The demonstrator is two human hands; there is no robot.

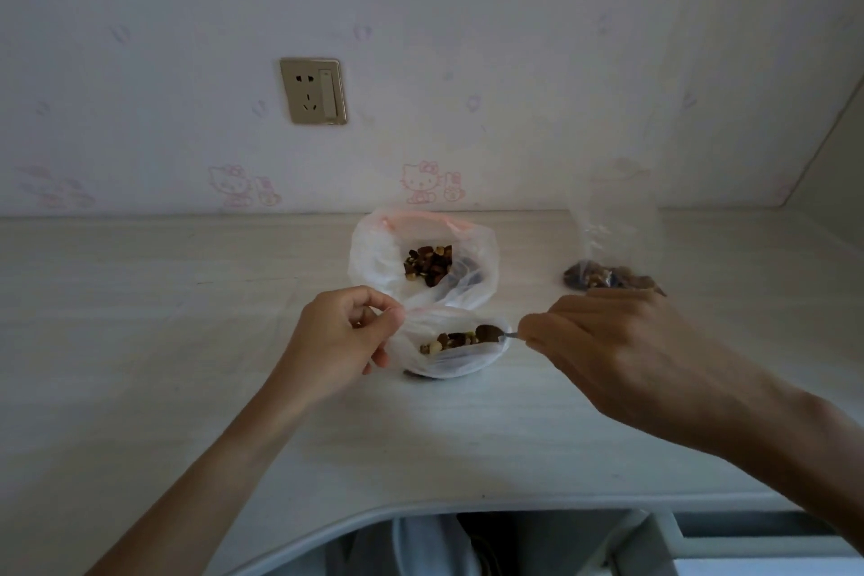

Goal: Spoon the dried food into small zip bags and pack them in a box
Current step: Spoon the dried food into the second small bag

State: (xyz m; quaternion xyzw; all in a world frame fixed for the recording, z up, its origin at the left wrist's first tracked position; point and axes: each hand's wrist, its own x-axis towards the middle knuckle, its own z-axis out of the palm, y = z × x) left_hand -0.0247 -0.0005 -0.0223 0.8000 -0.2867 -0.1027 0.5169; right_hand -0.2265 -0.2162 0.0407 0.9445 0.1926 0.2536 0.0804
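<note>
From my head camera, the bench [140, 341] has lots of bare room on the left, and its curved front edge is close to me. My left hand [336, 337] pinches the rim of the small bag [449, 358], mouth up. My right hand [603, 341] pinches the spoon [491, 333], lying sideways, bowl in the bag. The big food bag [421, 257] sits just behind. Another filled bag [608, 271] stands behind my right hand.
</note>
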